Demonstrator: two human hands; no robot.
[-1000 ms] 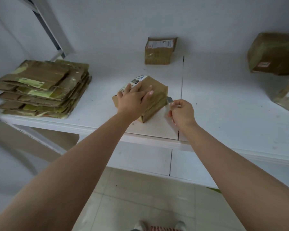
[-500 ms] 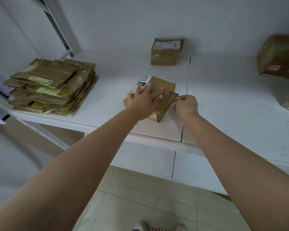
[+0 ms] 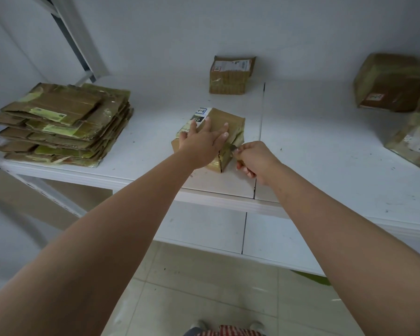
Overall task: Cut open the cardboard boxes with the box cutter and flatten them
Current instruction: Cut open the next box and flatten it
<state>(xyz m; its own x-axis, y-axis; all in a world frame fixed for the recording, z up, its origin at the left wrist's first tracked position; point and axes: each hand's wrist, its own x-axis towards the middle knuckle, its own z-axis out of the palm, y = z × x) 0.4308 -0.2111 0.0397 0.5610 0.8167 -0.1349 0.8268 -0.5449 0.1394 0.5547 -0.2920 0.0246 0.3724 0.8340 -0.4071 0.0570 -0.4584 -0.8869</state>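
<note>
The small brown taped cardboard box (image 3: 224,132) sits near the white surface's (image 3: 141,132) front edge, left hand (image 3: 204,144) flat on top. Right hand (image 3: 254,157) grips what looks like a box cutter (image 3: 232,148) at its side; keep the blade shallow, away from the fingers.

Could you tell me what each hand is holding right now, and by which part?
The right hand grips the box cutter by its handle, blade at the box's side. The left hand holds nothing; it presses flat on top of the cardboard box.
</note>
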